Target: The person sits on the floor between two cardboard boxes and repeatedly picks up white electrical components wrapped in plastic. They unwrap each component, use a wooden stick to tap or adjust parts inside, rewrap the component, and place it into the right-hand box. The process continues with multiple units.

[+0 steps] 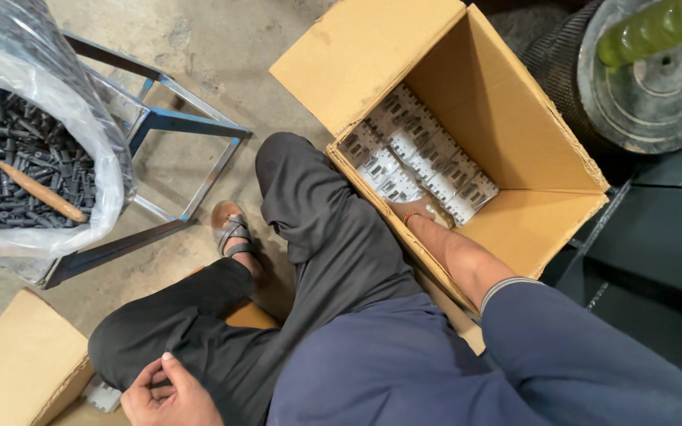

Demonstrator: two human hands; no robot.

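My right hand (418, 211) reaches into the box (515, 118), touching grey parts (416, 154); its grip I cannot tell. My left hand (169, 394) curls loosely, empty, by my knee.

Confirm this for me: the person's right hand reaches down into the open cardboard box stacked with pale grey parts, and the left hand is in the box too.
One detail is off. The head view shows the right hand inside the open cardboard box, touching the pale grey parts. The left hand, however, is outside the box, down beside the person's bent knee.
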